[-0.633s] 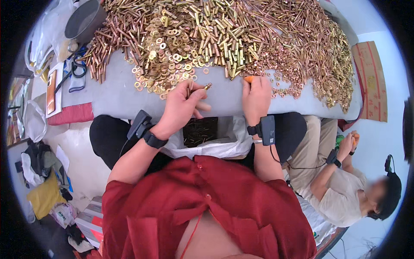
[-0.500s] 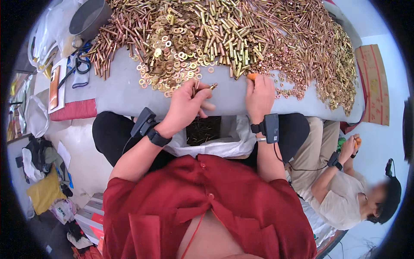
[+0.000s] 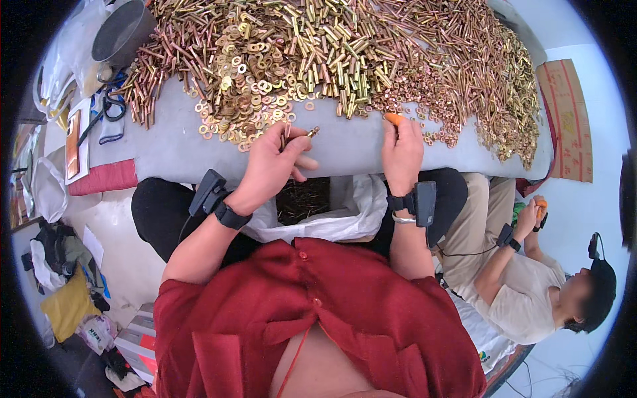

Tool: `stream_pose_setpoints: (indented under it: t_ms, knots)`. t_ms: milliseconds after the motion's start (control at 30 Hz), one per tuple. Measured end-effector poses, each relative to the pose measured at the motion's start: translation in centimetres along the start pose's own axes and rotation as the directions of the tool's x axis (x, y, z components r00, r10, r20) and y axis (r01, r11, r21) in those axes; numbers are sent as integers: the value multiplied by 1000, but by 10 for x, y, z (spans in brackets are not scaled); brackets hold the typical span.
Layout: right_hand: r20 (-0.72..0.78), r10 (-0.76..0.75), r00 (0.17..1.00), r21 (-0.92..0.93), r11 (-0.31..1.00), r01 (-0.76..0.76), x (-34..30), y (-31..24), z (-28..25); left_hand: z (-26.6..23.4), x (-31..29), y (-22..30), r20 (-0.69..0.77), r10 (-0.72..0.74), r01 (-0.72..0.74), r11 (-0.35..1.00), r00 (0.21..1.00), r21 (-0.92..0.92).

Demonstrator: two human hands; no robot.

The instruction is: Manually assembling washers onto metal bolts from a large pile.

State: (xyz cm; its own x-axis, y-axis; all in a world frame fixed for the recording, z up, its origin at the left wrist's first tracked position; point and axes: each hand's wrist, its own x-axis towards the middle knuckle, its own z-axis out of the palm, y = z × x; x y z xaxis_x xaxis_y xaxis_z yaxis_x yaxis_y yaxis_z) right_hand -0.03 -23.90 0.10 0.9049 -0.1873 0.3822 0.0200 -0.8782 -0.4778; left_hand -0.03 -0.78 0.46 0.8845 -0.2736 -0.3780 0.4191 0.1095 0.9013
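My left hand (image 3: pixel 271 162) is closed over the near side of the table, holding a brass-coloured expansion bolt (image 3: pixel 313 132) whose end sticks out past the thumb. Another thin metal piece (image 3: pixel 286 135) shows between its fingers. My right hand (image 3: pixel 403 156) is closed at the near edge of a heap of small nuts (image 3: pixel 424 119), thumb against the forefinger. An orange finger cover (image 3: pixel 394 119) sits on that fingertip; whatever the fingers pinch is hidden. Flat washers (image 3: pixel 255 99) lie heaped just beyond my left hand, and metal sleeves (image 3: pixel 352 73) are piled between the two hands, further back.
Long bolts (image 3: pixel 451 53) cover the far table. A grey bucket (image 3: pixel 123 32), scissors (image 3: pixel 114 106) and an orange phone (image 3: pixel 73 142) are at the left. Between my knees stands a white-lined container (image 3: pixel 358 212) with metal pieces inside. A co-worker (image 3: pixel 524 292) sits at the right.
The whole view has shifted slightly left. My left hand still holds the bolt in much the same pose. My right hand has moved slightly right along the nuts.
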Motion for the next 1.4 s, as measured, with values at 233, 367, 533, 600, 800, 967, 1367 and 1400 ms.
stream_pose_setpoints:
  t_ms: [233, 367, 533, 600, 800, 967, 1367, 1400]
  knots:
    - [6, -80, 997, -57, 995, 80, 6, -11, 28, -2, -1, -2, -7, 7, -7, 1000, 1000, 3]
    - [-33, -195, 980, -57, 980, 193, 3, -8, 29, 0, -1, -2, -28, 0, 0, 1000, 1000, -5]
    - [255, 58, 965, 403, 901, -160, -11, -44, 11, 3, 0, -4, 1, 13, -13, 998, 1000, 57]
    - [312, -28, 950, 602, 779, -175, -15, -54, 14, 0, -1, -8, 10, 36, -36, 998, 999, 60]
    - [304, -89, 948, 612, 781, -123, -20, -61, 15, 4, -5, -5, 0, 89, -88, 989, 996, 120]
    - [369, -40, 929, 614, 761, -211, -15, -65, 10, 5, -6, -5, -31, 103, -99, 989, 994, 108]
    - [261, -61, 963, 585, 804, -108, -6, -77, 12, -2, -1, -6, 22, 85, -85, 996, 996, -21]
    - [310, -91, 946, 620, 774, -129, -8, -76, 11, -2, -1, -5, 33, 79, -77, 996, 996, -53]
